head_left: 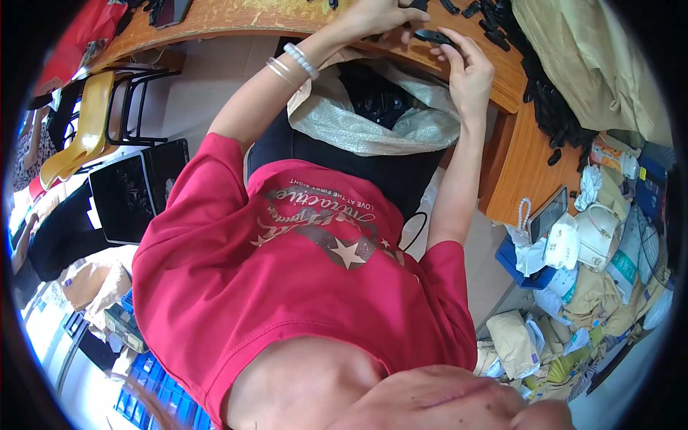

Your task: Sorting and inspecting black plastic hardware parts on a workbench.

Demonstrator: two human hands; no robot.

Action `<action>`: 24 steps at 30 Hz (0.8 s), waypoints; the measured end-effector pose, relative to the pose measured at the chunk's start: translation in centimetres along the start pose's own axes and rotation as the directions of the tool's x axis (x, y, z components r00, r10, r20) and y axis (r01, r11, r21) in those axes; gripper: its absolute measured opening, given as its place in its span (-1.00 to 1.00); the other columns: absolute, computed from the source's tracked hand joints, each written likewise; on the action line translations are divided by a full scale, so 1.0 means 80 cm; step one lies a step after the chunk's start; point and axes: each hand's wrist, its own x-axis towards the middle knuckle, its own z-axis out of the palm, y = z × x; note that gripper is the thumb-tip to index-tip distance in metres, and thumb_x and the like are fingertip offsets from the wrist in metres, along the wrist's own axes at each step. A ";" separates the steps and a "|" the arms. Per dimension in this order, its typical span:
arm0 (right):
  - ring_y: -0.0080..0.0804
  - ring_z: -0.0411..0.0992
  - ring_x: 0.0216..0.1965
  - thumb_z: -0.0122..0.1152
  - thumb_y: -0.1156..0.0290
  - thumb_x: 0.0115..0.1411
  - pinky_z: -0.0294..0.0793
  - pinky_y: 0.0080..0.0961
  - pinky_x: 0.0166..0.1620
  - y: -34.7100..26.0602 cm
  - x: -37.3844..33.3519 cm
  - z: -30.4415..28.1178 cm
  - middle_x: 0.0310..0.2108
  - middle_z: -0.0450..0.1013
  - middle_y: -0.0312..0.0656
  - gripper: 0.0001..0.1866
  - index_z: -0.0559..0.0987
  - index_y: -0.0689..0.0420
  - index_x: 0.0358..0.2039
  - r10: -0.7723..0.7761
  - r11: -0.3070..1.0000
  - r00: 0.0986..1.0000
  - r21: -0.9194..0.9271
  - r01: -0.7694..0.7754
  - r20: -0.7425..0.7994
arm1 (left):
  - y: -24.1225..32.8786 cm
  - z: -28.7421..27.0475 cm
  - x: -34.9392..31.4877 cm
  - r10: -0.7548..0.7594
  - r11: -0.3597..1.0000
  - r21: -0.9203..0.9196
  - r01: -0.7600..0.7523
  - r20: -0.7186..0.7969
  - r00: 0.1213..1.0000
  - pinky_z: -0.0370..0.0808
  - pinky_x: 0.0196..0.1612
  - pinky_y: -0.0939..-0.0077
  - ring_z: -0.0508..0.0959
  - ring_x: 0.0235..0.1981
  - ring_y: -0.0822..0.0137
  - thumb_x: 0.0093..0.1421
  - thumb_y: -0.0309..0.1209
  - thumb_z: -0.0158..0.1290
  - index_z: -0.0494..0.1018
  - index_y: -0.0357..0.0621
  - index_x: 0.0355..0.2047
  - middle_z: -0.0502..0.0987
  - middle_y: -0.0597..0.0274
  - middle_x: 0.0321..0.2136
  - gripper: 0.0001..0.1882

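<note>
At the table edge, my right hand pinches a small black plastic part between thumb and fingertips. My left hand, with bracelets on its wrist, is close beside it at the top of the view. Its fingers are bent together around a small dark piece, partly cut off by the frame's edge. Below both hands, a white woven sack lies gaping at my lap, with black parts inside. Similar loose black parts lie on the wooden table just right of my hands.
A heap of black parts runs along a tan sack on the right. Farther down sit a phone, a white bag and paper bags. Leftward are a yellow chair, a black bin and another person.
</note>
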 end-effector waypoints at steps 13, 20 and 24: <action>-0.42 0.55 -0.30 0.25 0.62 0.11 0.55 -0.59 -0.21 -0.022 -0.008 0.022 -0.30 0.55 -0.10 -0.75 0.55 0.35 -0.16 0.121 0.969 0.984 0.230 -0.088 -0.132 | 0.006 -0.012 -0.045 0.427 0.902 0.024 -0.432 0.102 0.898 0.47 -0.28 0.44 0.58 -0.34 0.30 0.11 -0.45 0.18 0.44 -0.28 0.00 0.61 0.00 -0.31 -0.57; -0.50 0.50 -0.23 0.35 0.59 0.03 0.47 -0.63 -0.14 -0.014 0.004 0.012 -0.22 0.53 -0.20 -0.57 0.50 0.29 -0.04 0.040 0.987 0.999 0.158 -0.038 -0.008 | 0.032 -0.028 -0.062 0.393 0.884 0.222 -0.411 0.124 0.911 0.47 -0.14 0.34 0.59 -0.18 0.07 0.08 -0.56 0.10 0.45 -0.34 -0.05 0.57 -0.15 -0.21 -0.62; -0.56 0.48 -0.23 0.35 0.59 0.03 0.47 -0.66 -0.15 -0.005 -0.003 0.014 -0.26 0.53 -0.24 -0.62 0.53 0.29 -0.10 0.045 0.986 0.998 0.165 -0.036 -0.053 | 0.012 -0.032 -0.053 0.385 0.895 0.173 -0.410 0.162 0.909 0.48 -0.14 0.33 0.59 -0.19 0.01 0.06 -0.58 0.11 0.47 -0.35 -0.07 0.56 -0.18 -0.21 -0.63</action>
